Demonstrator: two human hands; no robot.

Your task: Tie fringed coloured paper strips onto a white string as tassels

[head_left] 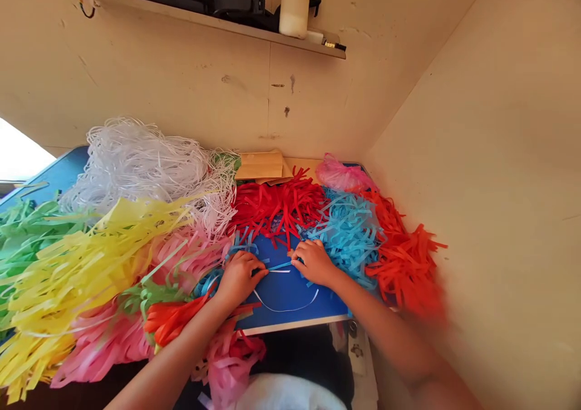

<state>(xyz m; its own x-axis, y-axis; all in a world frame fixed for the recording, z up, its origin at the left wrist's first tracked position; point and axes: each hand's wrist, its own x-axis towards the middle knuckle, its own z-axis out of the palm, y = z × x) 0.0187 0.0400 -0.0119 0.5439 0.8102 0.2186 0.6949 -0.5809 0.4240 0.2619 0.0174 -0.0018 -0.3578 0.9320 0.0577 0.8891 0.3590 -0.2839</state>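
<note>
Stretched between my two hands is a narrow blue strip (280,266), held just over the blue tabletop (290,304). My left hand (241,277) pinches its left end, and my right hand (315,262) pinches the right end. A short white piece of string (279,271) shows right under the strip by my left fingers. Below that, a longer thin white string (285,310) curves across the tabletop between the hands. Cut light blue strips (349,231) are heaped beside my right hand. Pink strips (190,249) lie left of my left hand.
White string (140,162) is piled at the back left. Yellow strips (91,264) and green strips (27,234) cover the left side. Red strips (276,207), brown paper (261,165) and a pink plastic bag (342,172) sit behind; orange-red strips (408,264) lie right. A shelf (218,22) hangs above.
</note>
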